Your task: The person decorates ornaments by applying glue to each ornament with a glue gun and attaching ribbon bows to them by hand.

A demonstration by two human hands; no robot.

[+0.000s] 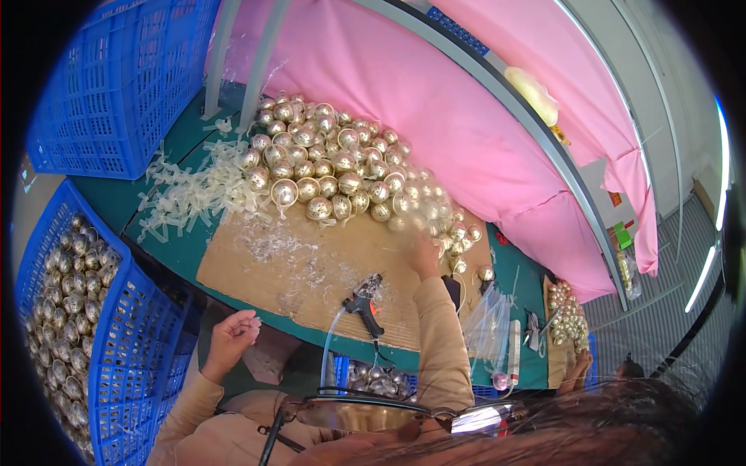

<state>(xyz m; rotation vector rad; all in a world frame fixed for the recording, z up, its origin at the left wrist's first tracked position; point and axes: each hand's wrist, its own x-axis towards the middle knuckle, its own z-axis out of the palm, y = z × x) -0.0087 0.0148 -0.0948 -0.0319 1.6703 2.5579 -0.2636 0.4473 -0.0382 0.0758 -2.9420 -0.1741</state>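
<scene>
A heap of shiny gold ball ornaments spreads over the back of the worktable. My right hand reaches to the near right side of this heap. Its fingers are smeared by motion, so whether they grip a ball does not show. My left hand is held before the table's front edge, thumb and fingers pinched together. Something small and pale may be between the fingertips, too small to name. Between the hands, a black and orange glue gun lies on a flat cardboard sheet strewn with glue threads.
Clear plastic strips are piled at the left. A blue crate full of balls stands lower left, another blue crate above it. Plastic bags lie at right. Beyond, another person's hand is near more balls.
</scene>
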